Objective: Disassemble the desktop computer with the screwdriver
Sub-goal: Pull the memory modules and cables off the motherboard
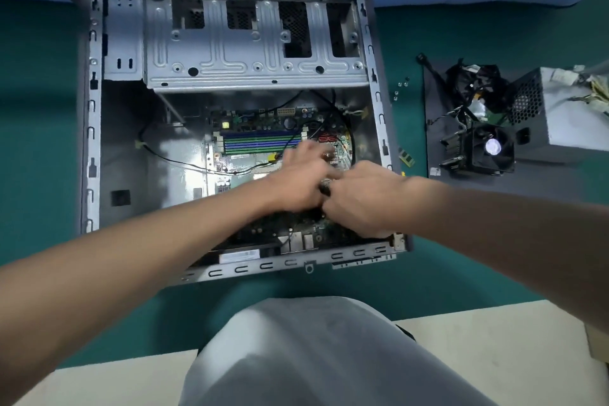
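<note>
The opened computer (230, 53) lies on the bench (43, 142), its circuit board (257, 142) at five o'clock inside. The right hand (365, 204) curls round a dark handle, probably the screwdriver (326, 188); the left hand (296, 181) spreads loose-fingered beside it. Keep the tip square, pressing straight down.

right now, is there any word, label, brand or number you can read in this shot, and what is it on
No text can be read in this view.
White sticker on the near edge of the case: print too blurred to read.
Round sticker on the fan: washed out by glare.
Small white tag on the dark panel: too small.
Motherboard markings: too small.
</note>
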### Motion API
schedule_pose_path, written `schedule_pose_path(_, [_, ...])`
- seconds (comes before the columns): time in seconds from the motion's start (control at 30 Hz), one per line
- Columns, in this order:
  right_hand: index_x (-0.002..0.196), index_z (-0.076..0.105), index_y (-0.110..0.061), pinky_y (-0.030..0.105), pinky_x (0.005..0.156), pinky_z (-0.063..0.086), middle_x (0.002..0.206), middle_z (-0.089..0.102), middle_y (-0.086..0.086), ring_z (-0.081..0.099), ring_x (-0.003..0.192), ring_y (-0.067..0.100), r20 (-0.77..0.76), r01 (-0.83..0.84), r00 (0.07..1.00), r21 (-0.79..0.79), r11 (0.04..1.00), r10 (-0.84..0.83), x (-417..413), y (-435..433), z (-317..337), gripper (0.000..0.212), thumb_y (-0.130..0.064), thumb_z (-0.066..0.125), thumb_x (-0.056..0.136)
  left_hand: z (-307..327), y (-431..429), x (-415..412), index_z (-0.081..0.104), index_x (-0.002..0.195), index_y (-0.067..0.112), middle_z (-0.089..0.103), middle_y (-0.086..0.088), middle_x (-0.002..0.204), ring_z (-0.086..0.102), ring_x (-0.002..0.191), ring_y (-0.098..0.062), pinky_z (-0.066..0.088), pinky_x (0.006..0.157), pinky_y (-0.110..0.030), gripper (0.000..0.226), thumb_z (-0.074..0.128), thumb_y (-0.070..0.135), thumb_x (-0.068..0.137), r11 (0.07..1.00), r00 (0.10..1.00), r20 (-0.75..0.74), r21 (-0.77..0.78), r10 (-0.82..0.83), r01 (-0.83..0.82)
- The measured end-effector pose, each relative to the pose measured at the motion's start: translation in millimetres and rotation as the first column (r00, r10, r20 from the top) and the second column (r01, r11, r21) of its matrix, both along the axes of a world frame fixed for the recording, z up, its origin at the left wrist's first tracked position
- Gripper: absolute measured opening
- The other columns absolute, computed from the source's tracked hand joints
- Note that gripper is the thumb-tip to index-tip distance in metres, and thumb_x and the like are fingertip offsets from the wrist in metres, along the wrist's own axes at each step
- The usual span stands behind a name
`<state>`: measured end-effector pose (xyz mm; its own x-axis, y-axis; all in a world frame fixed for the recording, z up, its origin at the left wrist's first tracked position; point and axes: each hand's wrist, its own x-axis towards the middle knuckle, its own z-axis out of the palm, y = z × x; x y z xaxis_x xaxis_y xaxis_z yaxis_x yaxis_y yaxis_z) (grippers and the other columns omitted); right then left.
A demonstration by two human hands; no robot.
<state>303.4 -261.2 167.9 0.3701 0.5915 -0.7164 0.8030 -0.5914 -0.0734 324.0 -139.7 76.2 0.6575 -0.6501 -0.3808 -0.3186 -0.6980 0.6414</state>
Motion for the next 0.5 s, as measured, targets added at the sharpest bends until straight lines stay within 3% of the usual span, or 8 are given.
schedule_pose_path(0.07, [0.072, 0.051, -0.015, 0.037, 0.081, 0.045, 0.058, 0.042, 0.002, 0.038, 0.052, 0.019, 0.032, 0.010, 0.999, -0.062, 0.998, -0.008, 1.3, 6.0, 6.1, 0.018, -0.007, 0.048, 0.088, 11.8, 10.6, 1.1, 0.070, 0.100, 0.026, 0.054, -0.001, 0.115, 0.046, 0.109, -0.016, 0.038, 0.093, -0.031, 0.031, 0.077, 0.008, 0.075, 0.965, 0.966, 0.027, -0.070, 0.257, -0.254])
schedule_pose_path(0.1, [0.069, 0.048, -0.015, 0.039, 0.088, 0.042, 0.054, 0.036, -0.001, 0.031, 0.048, 0.016, 0.044, -0.039, 0.998, -0.055, 0.998, 0.042, 3.0, 3.4, 5.4, 0.018, -0.006, 0.049, 0.085, 15.8, 13.6, -1.5, 0.066, 0.083, 0.026, 0.061, 0.004, 0.098, 0.056, 0.090, -0.007, 0.045, 0.080, -0.023, 0.028, 0.078, 0.003, 0.073, 0.925, 0.931, -0.054, -0.111, 0.360, -0.364])
schedule_pose_path(0.17, [0.067, 0.046, -0.013, 0.042, 0.096, 0.034, 0.049, 0.032, -0.003, 0.027, 0.045, 0.012, 0.067, -0.121, 0.990, -0.031, 0.992, 0.123, 4.4, 2.8, 12.1, 0.017, -0.003, 0.050, 0.081, 19.2, 14.9, -9.1, 0.063, 0.069, 0.025, 0.066, 0.011, 0.071, 0.060, 0.060, 0.006, 0.047, 0.059, -0.013, 0.035, 0.073, -0.008, 0.073, 0.892, 0.858, -0.352, -0.118, 0.374, -0.437])
schedule_pose_path(0.23, [0.060, 0.034, -0.020, 0.040, 0.093, 0.031, 0.048, 0.033, -0.004, 0.029, 0.045, 0.012, 0.080, -0.155, 0.984, -0.027, 0.988, 0.156, 3.9, -1.3, 13.6, 0.030, -0.005, 0.050, 0.080, 17.5, 11.3, -20.5, 0.068, 0.074, 0.020, 0.071, 0.004, 0.070, 0.067, 0.064, -0.002, 0.055, 0.064, -0.021, 0.032, 0.070, -0.012, 0.077, 0.933, 0.788, -0.564, -0.080, 0.249, -0.351])
schedule_pose_path(0.3, [0.060, 0.032, -0.023, 0.034, 0.083, 0.023, 0.050, 0.034, -0.004, 0.031, 0.046, 0.013, 0.113, -0.195, 0.973, -0.050, 0.979, 0.200, 3.4, -5.7, 12.1, 0.031, -0.010, 0.049, 0.083, 12.1, 6.1, -26.7, 0.072, 0.094, 0.010, 0.072, -0.003, 0.076, 0.068, 0.068, -0.015, 0.058, 0.070, -0.033, 0.022, 0.071, -0.007, 0.079, 0.965, 0.741, -0.654, -0.059, 0.155, -0.255])
schedule_pose_path(0.33, [0.061, 0.033, -0.023, 0.034, 0.080, 0.019, 0.051, 0.035, -0.004, 0.032, 0.047, 0.014, 0.124, -0.199, 0.971, -0.050, 0.979, 0.204, 1.6, -6.7, 11.6, 0.030, -0.012, 0.048, 0.084, 8.0, 2.1, -27.8, 0.072, 0.098, 0.009, 0.072, -0.001, 0.075, 0.066, 0.066, -0.015, 0.057, 0.067, -0.031, 0.022, 0.073, -0.002, 0.079, 0.976, 0.735, -0.667, -0.051, 0.123, -0.210])
schedule_pose_path(0.4, [0.063, 0.041, -0.023, 0.034, 0.082, 0.020, 0.052, 0.037, -0.005, 0.033, 0.048, 0.012, 0.132, -0.179, 0.975, -0.026, 0.984, 0.180, 0.2, -8.7, 7.1, 0.025, -0.013, 0.049, 0.085, 1.0, -7.4, -27.8, 0.073, 0.086, 0.015, 0.072, 0.005, 0.068, 0.066, 0.062, -0.013, 0.052, 0.062, -0.025, 0.010, 0.077, 0.009, 0.079, 0.993, 0.776, -0.628, -0.037, 0.062, -0.109])
schedule_pose_path(0.5, [0.066, 0.055, -0.021, 0.034, 0.081, 0.018, 0.053, 0.040, -0.007, 0.034, 0.050, 0.009, 0.105, -0.145, 0.983, -0.030, 0.989, 0.148, -2.3, -9.1, 4.1, 0.022, -0.015, 0.053, 0.086, -5.8, -22.4, -29.1, 0.070, 0.096, 0.012, 0.072, -0.007, 0.092, 0.068, 0.086, -0.026, 0.055, 0.080, -0.038, 0.013, 0.070, 0.021, 0.086, 1.000, 0.877, -0.480, -0.028, -0.001, -0.014])
